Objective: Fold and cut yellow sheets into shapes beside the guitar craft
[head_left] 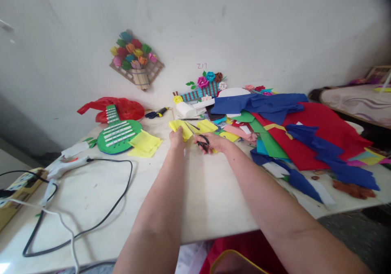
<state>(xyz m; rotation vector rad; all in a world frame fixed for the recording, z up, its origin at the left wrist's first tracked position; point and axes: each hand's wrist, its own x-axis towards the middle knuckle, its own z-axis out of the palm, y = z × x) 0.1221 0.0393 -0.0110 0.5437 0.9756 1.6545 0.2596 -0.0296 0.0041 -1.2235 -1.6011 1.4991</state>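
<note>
My left hand (177, 137) is closed on a folded strip of yellow crepe paper (185, 129) near the middle of the table. In my right hand (210, 142) is a pair of scissors with black handles (203, 142). The blades point up and left and lie at the yellow paper, close to my left fingertips. A further piece of yellow paper (206, 125) lies just behind the scissors. To the left, several cut yellow sheets (146, 143) rest against a green guitar-shaped craft (117, 134) with white strips.
A glue gun (69, 166) with a looping black cord lies at the left, beside a power strip (21, 188). Red (320, 131) and blue (259, 102) paper piles cover the right side. Pliers (157, 113) and a red plastic bag (122, 107) are at the back.
</note>
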